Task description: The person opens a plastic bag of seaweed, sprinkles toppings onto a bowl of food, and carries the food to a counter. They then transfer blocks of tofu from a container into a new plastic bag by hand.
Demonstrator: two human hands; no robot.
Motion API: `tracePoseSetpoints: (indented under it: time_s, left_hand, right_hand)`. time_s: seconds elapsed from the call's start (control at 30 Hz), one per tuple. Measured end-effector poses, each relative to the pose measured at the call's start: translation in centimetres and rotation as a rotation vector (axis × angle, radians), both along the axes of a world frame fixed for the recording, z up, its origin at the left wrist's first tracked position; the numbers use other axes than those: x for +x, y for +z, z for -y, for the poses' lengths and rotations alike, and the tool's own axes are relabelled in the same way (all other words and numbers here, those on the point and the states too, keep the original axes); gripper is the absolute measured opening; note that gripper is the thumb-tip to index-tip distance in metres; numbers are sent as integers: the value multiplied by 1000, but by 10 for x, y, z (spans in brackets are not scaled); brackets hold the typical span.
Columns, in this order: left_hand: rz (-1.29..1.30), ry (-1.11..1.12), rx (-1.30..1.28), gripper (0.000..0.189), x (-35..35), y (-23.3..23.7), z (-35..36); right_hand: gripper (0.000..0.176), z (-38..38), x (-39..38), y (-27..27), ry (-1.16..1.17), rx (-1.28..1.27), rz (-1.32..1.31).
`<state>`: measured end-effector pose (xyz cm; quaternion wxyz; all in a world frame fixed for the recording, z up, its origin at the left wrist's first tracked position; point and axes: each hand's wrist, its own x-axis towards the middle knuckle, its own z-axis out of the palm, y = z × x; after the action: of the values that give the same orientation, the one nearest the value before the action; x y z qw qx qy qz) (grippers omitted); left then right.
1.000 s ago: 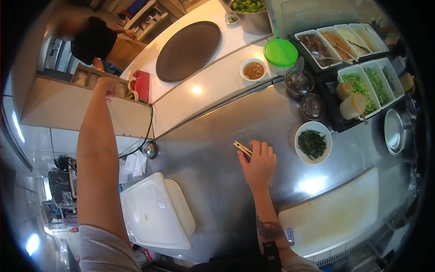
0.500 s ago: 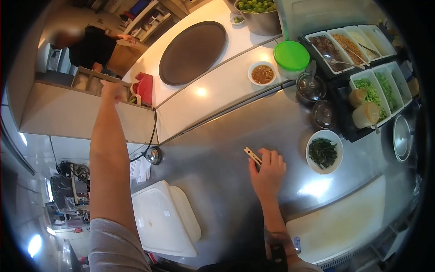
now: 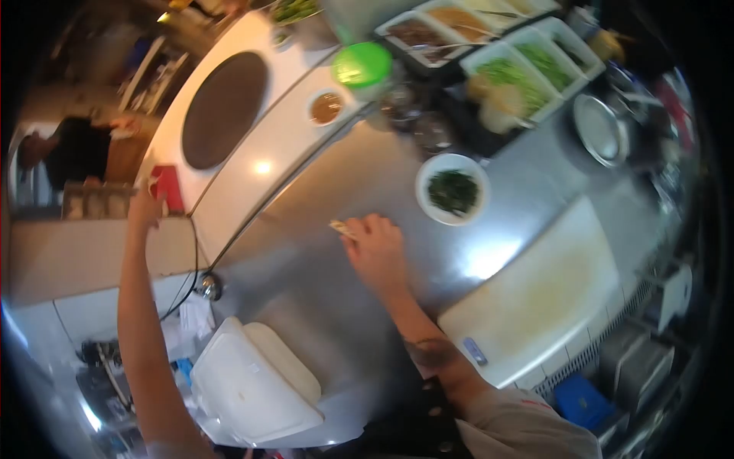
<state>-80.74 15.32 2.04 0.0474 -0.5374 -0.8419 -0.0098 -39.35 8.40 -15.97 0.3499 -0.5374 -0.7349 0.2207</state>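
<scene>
- At the steel counter, the right hand is closed around a wooden clothespin, its thumb and fingers pinching it so that one end pokes out past them towards the left.
- Over by the raised ledge, the person's left arm is stretched far forward, and the left hand is at the near right end of a divided box, just beside a red object. Blur hides the fingers there, so one cannot tell whether they are spread or gripping something.
- To the right of the clothespin and farther from the person sits a white bowl of dark green leaves, near the right hand but apart from it.
- Nearer the person's right side lies a white cutting board with a small blue label; on the left stands a white lidded container.
- Close to the ledge, at the counter's left edge, is a small metal bell.
- Up on the ledge are a small bowl of brown sauce, a tub with a bright green lid and, farther back, a round dark tray.
- Beyond the divided box, another person in dark clothing appears, blurred.
</scene>
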Motion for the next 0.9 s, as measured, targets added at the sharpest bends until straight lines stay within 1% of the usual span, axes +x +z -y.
tracePoseSetpoints:
  time_s: [0.07,0.1,0.13,0.17,0.2,0.23,0.27,0.3,0.33,0.37,0.4,0.43,0.47,0.5,0.53,0.57,0.6,0.63,0.67,0.7,0.73,0.77,0.8,0.87,0.9]
  left_hand:
    - [-192,-281,-270,23,28,-30,39]
    - [-147,-330,-405,22,90,-27,69]
    - [-154,-287,-758,21,148,-26,101]
    - [-133,-373,-821,22,183,-32,144]
    - [-31,-349,-942,23,225,-30,183]
    - [174,-485,-930,24,257,-20,223]
    - [219,-500,-983,22,279,-19,260]
    - [307,-490,-1032,20,306,-6,283]
    - [380,-471,-1000,19,326,8,304]
    - [390,-476,-995,19,331,11,324]
    - [491,-475,-863,20,337,13,343]
    - [589,-480,-729,22,342,14,362]
    - [604,-465,-446,19,333,-9,396]
    - [622,-500,-431,19,335,-8,412]
    - [530,-341,-558,19,339,-6,424]
    - [433,-177,-681,18,344,-8,435]
    - [453,-201,-672,18,348,-13,450]
    - [475,-169,-643,19,350,-17,464]
    - [487,-135,-615,20,348,-20,475]
    - [495,-147,-609,20,348,-23,482]
    - [568,-59,-562,21,350,-28,491]
    - [640,28,-521,23,353,-33,499]
    - [629,24,-490,22,355,-41,505]
    - [627,-5,-454,21,368,-51,504]
    - [616,-24,-413,20,372,-51,501]
  right_hand:
    - [20,3,3,5,39,-68,-34]
    - [20,7,2,4,21,-62,-29]
    - [25,8,1,3,-20,-34,-70]
    - [30,8,0,9,-56,-3,-111]
    - [31,7,-2,27,75,-195,-43]
    - [32,9,7,67,206,-394,30]
    - [23,22,19,107,293,-244,-105]
    - [16,33,36,160,392,-95,-225]
    - [16,43,42,197,467,111,-108]
    - [17,63,74,246,538,295,-246]
    - [18,84,104,284,603,481,-381]
    - [18,101,114,301,597,484,-361]
    - [11,117,124,315,628,369,-279]
    - [7,129,133,325,651,255,-192]
    - [11,131,131,308,648,223,-206]
    - [9,132,119,270,586,292,-183]
    - [9,135,113,242,529,357,-165]
    - [9,147,123,241,520,358,-142]
    - [13,158,136,241,576,290,-171]
    - [19,166,150,243,636,222,-200]
    - [19,173,168,253,632,219,-186]
    - [23,180,189,269,566,-21,-203]
    - [27,184,206,280,492,-258,-221]
    - [24,169,232,259,341,-313,-98]
    - [17,161,250,235,295,-246,94]
